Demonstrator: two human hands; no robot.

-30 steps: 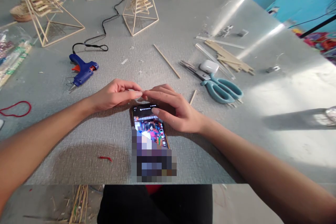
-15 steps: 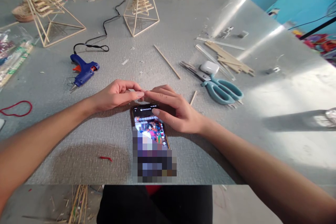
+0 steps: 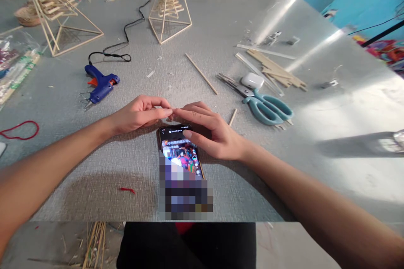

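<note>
Both hands meet at table (image 3: 126,168) centre, fingertips touching just beyond the top edge of a phone (image 3: 179,151). Left hand (image 3: 139,113) is curled, thumb and forefinger pinched nearly closed; right hand (image 3: 205,130) lies flatter, fingers extended toward the left one, thumb resting over the phone's upper right corner. Something small may be pinched between the fingertips, but it's too tiny to make out, so I can't tell what either hand actually has hold of. Phone lies flat, screen lit, long axis running toward the person, directly under and just near-side of both hands; right hand overlaps it, left sits beside its top left corner. Short wooden stick (image 3: 232,117) lies just right of the right hand, a longer one (image 3: 201,74) further out. Teal scissors (image 3: 261,103) with a white earbud case (image 3: 251,80) beside them are off to the right; blue glue gun (image 3: 100,85) to the left (corded, cable trailing away). Two stick pyramids (image 3: 168,6) at the far edge hold stacked slats inside the frames.
</note>
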